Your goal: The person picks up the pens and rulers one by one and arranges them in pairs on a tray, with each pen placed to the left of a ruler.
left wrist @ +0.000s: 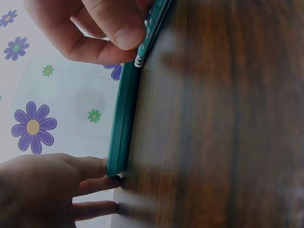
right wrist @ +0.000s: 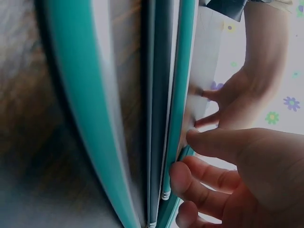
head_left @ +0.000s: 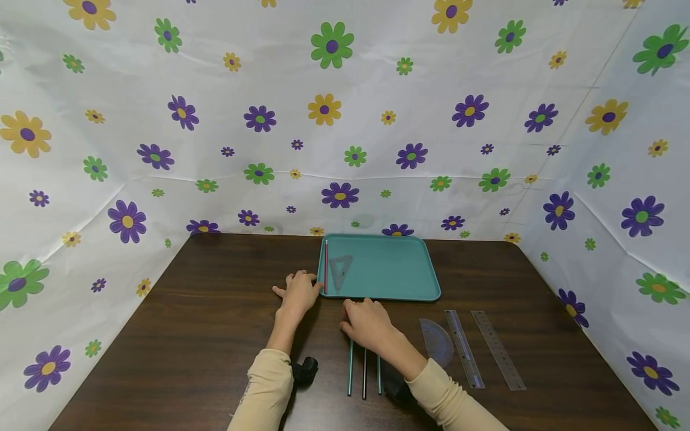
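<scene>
Three pencils lie side by side on the table: a green pencil (head_left: 350,371) on the left, a dark pencil (head_left: 365,377) in the middle and another green pencil (head_left: 379,377) partly under my right forearm. My right hand (head_left: 369,323) is over their far ends. Its thumb and bent fingers are right beside the left green pencil (right wrist: 183,95) near its metal-banded end, with a gap between thumb and index finger. My left hand (head_left: 299,293) has its fingers extended at the near left corner of the teal tray (head_left: 388,266), touching its rim.
Inside the tray, at its left, lie a red pencil (head_left: 326,269) and a clear set square (head_left: 339,272). Right of my right hand are a clear protractor (head_left: 437,342), a ruler (head_left: 465,350) and another ruler (head_left: 498,351). A flowered sheet (head_left: 377,120) hangs behind the table.
</scene>
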A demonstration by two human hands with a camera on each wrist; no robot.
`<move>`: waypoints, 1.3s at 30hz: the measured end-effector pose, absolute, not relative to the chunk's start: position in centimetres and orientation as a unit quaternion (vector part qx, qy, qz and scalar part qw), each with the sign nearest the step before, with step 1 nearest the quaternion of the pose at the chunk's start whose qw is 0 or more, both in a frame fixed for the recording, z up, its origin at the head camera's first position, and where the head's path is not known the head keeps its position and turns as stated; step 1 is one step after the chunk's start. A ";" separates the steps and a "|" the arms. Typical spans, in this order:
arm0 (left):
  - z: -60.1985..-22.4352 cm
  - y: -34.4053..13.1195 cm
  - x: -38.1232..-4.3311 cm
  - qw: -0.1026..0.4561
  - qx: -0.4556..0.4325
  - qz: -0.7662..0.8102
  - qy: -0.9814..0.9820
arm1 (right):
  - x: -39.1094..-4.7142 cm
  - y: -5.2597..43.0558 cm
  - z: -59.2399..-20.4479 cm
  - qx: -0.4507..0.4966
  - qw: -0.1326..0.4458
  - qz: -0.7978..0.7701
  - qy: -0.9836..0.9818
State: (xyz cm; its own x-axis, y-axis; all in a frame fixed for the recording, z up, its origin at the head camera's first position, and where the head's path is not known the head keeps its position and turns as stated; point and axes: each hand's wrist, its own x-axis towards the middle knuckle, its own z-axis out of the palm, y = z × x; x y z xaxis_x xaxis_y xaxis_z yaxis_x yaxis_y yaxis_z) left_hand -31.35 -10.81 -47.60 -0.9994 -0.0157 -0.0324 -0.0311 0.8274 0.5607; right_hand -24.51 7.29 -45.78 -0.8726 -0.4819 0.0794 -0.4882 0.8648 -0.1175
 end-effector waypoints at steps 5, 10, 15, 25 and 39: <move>-47.6 -10.8 -31.4 0.015 -0.013 0.291 0.957 | -24.3 7.2 -45.9 0.254 0.005 0.080 -0.964; -47.6 -10.8 -31.4 0.011 -0.011 0.289 0.957 | -24.1 7.1 -45.8 0.254 0.002 0.070 -0.965; -47.6 -10.8 -31.4 0.010 -0.010 0.291 0.957 | -23.9 6.9 -45.8 0.251 -0.010 0.062 -0.966; -47.5 -10.9 -31.4 0.015 -0.009 0.293 0.956 | -23.7 6.9 -45.8 0.258 -0.017 0.102 -0.961; -47.5 -10.8 -31.2 0.015 -0.012 0.294 0.956 | -23.9 6.6 -45.9 0.231 -0.033 0.141 -0.962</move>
